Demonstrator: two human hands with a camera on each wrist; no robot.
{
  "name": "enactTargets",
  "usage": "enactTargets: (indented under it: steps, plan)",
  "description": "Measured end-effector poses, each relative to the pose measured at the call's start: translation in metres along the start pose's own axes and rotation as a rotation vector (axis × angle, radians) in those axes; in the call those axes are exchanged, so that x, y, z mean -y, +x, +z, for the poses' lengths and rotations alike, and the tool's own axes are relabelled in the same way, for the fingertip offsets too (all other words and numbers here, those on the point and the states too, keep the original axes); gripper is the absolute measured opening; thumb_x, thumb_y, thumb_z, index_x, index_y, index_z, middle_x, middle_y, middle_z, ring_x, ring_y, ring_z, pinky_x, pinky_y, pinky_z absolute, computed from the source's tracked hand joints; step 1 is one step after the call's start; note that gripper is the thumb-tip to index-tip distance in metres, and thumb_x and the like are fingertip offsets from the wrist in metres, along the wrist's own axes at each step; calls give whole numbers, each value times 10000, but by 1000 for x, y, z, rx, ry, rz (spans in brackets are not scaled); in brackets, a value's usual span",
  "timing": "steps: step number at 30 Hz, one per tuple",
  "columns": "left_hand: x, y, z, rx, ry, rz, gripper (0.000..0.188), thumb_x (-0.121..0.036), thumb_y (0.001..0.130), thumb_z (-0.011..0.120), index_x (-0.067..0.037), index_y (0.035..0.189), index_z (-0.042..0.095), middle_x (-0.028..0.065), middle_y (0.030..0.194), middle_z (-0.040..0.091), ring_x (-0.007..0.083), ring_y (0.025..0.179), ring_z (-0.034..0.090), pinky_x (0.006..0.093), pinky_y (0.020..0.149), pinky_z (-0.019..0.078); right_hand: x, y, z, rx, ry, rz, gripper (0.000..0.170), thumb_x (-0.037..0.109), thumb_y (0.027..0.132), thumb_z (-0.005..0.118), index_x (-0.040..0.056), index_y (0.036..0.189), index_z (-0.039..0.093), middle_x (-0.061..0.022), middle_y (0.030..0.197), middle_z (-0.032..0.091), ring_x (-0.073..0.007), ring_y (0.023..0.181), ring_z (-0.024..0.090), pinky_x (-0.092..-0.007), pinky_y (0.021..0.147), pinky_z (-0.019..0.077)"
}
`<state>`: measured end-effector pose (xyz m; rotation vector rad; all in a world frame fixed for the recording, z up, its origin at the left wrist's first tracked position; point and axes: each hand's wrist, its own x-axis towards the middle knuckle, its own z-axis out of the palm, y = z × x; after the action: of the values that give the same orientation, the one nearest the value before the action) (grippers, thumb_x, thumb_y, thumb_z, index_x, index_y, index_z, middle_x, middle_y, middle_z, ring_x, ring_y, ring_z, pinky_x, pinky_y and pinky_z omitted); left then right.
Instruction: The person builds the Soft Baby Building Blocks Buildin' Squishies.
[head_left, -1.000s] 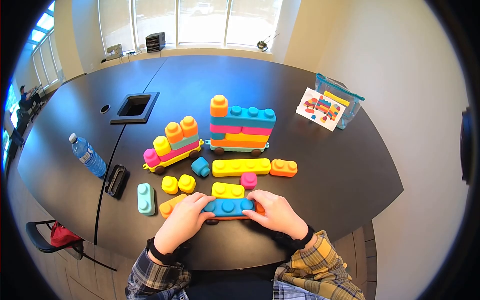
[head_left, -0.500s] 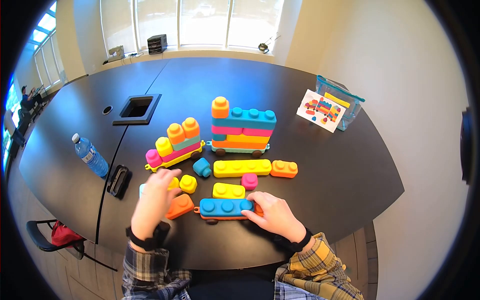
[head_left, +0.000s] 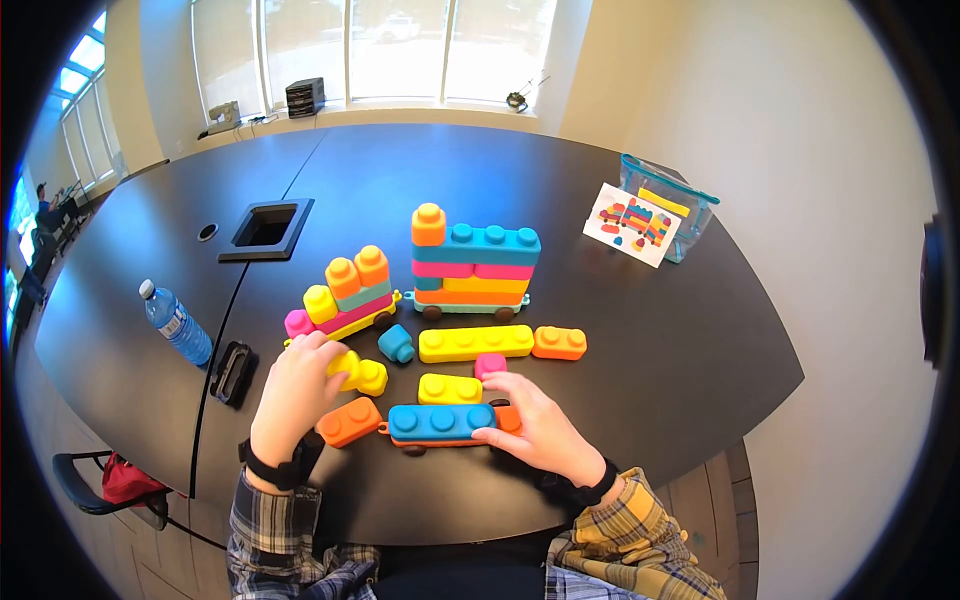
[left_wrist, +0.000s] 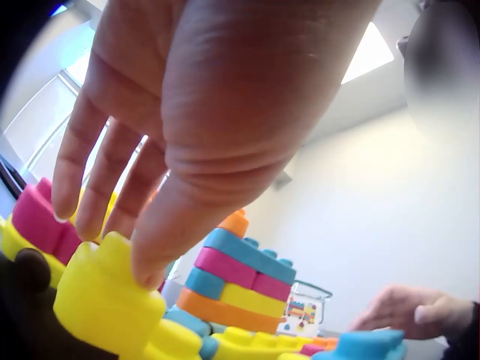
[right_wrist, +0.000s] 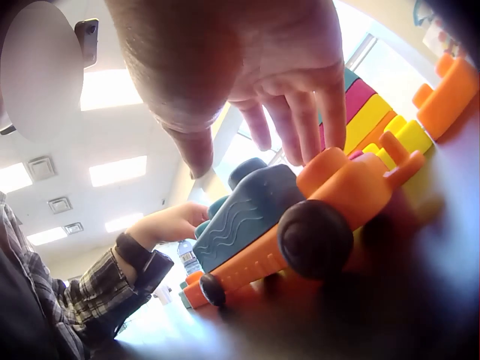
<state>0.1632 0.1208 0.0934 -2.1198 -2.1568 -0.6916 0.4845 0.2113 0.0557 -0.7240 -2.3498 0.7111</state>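
My left hand (head_left: 292, 385) reaches down beside a yellow single-stud block (head_left: 346, 370). In the left wrist view its fingers hang nearly straight, and the thumb tip overlaps that yellow block (left_wrist: 109, 296). A second yellow block (head_left: 373, 378) stands alongside. My right hand (head_left: 540, 430) hovers with extended fingers over the right end of an orange wheeled base (head_left: 508, 418). That base carries a blue three-stud block (head_left: 440, 422); in the right wrist view the thumb is apart from this blue block (right_wrist: 247, 214). An orange block (head_left: 350, 422) lies left of the base.
Behind are two built block wagons, one stepped (head_left: 345, 300) and one tall (head_left: 472, 265). Loose between lie a long yellow block (head_left: 475, 343), an orange block (head_left: 559, 343), a blue block (head_left: 396, 343) and a pink block (head_left: 490, 366). A bottle (head_left: 175, 322) stands left; a picture card (head_left: 632, 226) leans right.
My left hand has left the blue block and moved left, covering the mint block from view. The right hand has loosened from the blue block and its fingers have lifted.
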Motion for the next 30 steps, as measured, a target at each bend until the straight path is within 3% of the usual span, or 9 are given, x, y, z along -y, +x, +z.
enactTargets:
  steps: [3,8,11,15,17,19,22,30]
  plan:
    - [-43,2,-10,-144,-198,208,297,-71,816,801,-21,1089,696,137,1048,661,359,1018,648,432,891,536,7,12,-6,-46,44,-98,670,336,895,831,40,1414,527,-186,1393,611,-393,1262,616,-447,1050,513]
    - [-86,5,-3,-18,-403,353,372,-50,831,781,-47,1192,692,129,1118,653,343,1038,652,416,881,542,23,27,-7,-23,214,-91,653,231,877,841,31,1422,543,-186,1324,662,-377,1228,645,-430,1035,525]
    - [-93,5,4,-50,-409,367,405,-45,832,776,-54,1225,678,121,1145,647,343,1046,649,427,892,541,20,29,-10,-4,116,-180,572,164,863,833,21,1362,592,-182,1252,689,-368,1161,678,-420,991,549]
    - [-98,3,6,-24,-480,362,506,-80,839,796,-55,1321,643,138,1235,638,363,1118,632,441,952,528,24,28,-18,36,162,-101,510,126,845,823,14,1304,630,-174,1219,693,-360,1102,697,-409,949,566]
    - [-98,1,-1,-56,-459,328,549,-103,836,810,-53,1350,624,145,1271,634,371,1137,625,442,962,526,20,25,-26,-95,127,-164,503,114,822,827,17,1279,641,-160,1195,700,-323,1087,707,-397,928,571]
    - [-91,-4,-1,-87,-438,294,593,-126,834,824,-51,1380,604,152,1306,629,378,1156,618,443,973,525,9,18,-40,-129,171,-58,512,107,766,844,20,1239,671,-109,1181,740,-222,1102,723,-353,1006,548]
    - [-67,-19,9,149,-376,161,599,-153,830,836,-52,1373,606,156,1331,634,380,1174,619,434,985,528,-9,5,-55,-52,200,34,499,89,746,825,14,1217,678,-93,1157,738,-211,1091,722,-354,1022,546]
    - [-59,-34,27,187,-366,130,430,-78,825,799,-57,1239,687,129,1212,683,356,1133,648,423,979,536,-30,-9,-51,193,295,126,463,70,784,779,6,1230,675,-123,1177,743,-252,1124,717,-364,1055,530]
